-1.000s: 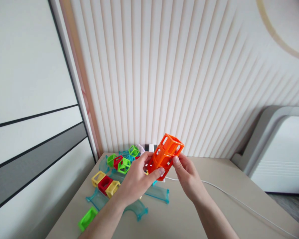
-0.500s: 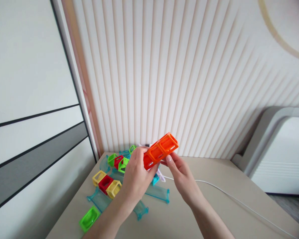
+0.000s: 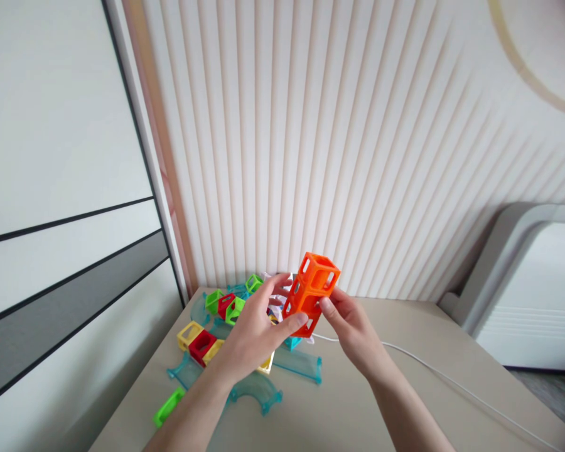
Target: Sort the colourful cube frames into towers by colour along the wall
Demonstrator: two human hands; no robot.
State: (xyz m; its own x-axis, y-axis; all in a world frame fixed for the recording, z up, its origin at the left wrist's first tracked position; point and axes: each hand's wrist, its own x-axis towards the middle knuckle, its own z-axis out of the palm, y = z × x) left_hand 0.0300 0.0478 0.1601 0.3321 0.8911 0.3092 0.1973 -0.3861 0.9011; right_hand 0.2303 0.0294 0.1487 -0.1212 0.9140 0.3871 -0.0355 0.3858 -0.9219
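Note:
A stack of orange cube-frame blocks (image 3: 316,276) stands nearly upright in the air, its lowest block a redder orange. My right hand (image 3: 351,326) pinches it from the right between thumb and fingers. On the other side, my left hand (image 3: 252,329) has its fingers spread apart, and its thumb lies across the lowest block. Behind and below my left hand are yellow and red cube blocks (image 3: 201,346), with a row of green and red ones (image 3: 226,304) farther back. Translucent blue track pieces (image 3: 299,364) lie among them, one of them curved (image 3: 258,390).
A green block (image 3: 168,407) lies near the table's left edge. The white cable (image 3: 433,367) crosses the beige table (image 3: 395,408). A ribbed wall (image 3: 273,157) rises behind, a white cabinet (image 3: 66,157) stands left, and a grey-white appliance (image 3: 522,289) is at the right.
The orange stack has turned from slanted to nearly upright. My left hand has loosened from around its lower end, and its fingers have spread. My right hand keeps its grip.

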